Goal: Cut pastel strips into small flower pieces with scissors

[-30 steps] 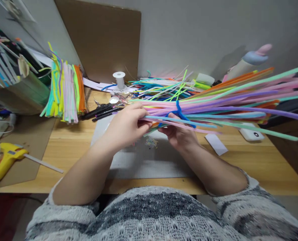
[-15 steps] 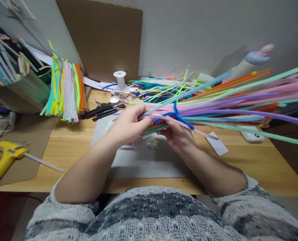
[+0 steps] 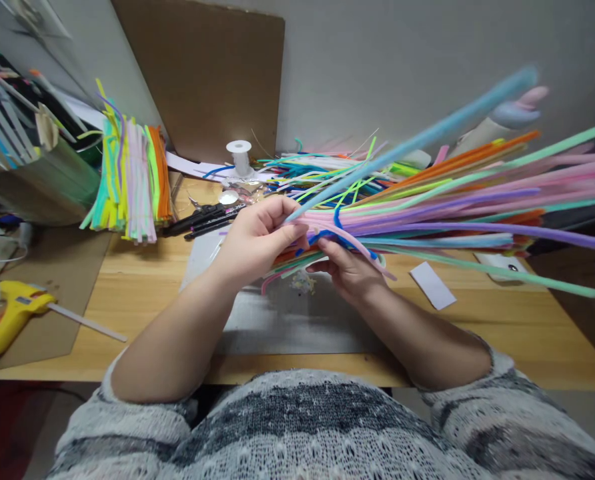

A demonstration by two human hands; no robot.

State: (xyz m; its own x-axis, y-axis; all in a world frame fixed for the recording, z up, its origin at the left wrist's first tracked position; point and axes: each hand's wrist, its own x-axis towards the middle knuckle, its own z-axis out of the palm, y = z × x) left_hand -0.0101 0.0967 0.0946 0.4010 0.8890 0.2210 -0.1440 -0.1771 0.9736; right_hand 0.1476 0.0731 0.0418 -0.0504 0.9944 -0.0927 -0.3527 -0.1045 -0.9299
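Note:
A large bundle of pipe cleaners (image 3: 427, 223) in pink, purple, orange, mint and other colours stretches rightward above the table. A dark blue pipe cleaner (image 3: 338, 219) goes around it. My right hand (image 3: 350, 267) grips the bundle from below, thumb against the dark blue strand, its other fingers partly hidden. At the bundle's left end, my left hand (image 3: 262, 237) is closed with thumb and fingers pinching one light blue pipe cleaner (image 3: 417, 140). That strand slants up to the right, apart from the bundle, its far tip blurred.
On the left lies a yellow glue gun (image 3: 15, 317); behind it stand more bundled pipe cleaners (image 3: 132, 180) and a holder (image 3: 47, 183) of pens. A white spool (image 3: 240, 157), black markers (image 3: 207, 220) and loose pipe cleaners (image 3: 307, 177) lie at the back. A white card (image 3: 432, 285) rests on the right.
The light blue pipe cleaner has swung upward, away from the bundle. My right hand has shifted slightly left along the dark blue strand.

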